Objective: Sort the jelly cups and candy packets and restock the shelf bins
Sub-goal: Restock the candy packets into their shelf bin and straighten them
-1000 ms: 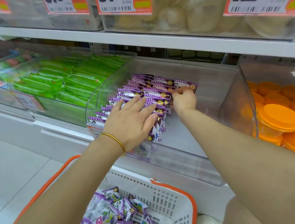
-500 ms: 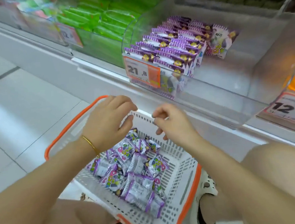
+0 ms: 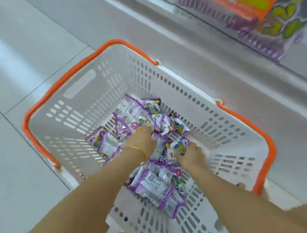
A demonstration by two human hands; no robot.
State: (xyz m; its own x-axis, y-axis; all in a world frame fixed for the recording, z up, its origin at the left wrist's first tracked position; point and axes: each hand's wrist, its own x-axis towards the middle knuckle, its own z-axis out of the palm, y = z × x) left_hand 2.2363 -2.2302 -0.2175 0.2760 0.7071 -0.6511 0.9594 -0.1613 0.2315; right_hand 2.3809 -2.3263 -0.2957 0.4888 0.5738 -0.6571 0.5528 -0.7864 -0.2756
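Both left hand (image 3: pixel 143 142) and right hand (image 3: pixel 191 156) hide fingers among packets (image 3: pixel 154 182); basket (image 3: pixel 85 96) on tiles (image 3: pixel 15 53).

Bright, even white light falls from above, leaving a pale sheen of glare on the floor tiles (image 3: pixel 14 44) at upper left and only faint, soft shadows inside the basket (image 3: pixel 85 103). Motion blur smears the shelf bin (image 3: pixel 251 16) at upper right into streaks, its print unreadable. The candy packets (image 3: pixel 154 182) are sharper, though their lettering stays soft. Wide-angle distortion bows the tile joints and swells the blurry forearms (image 3: pixel 82 204) at the bottom edge
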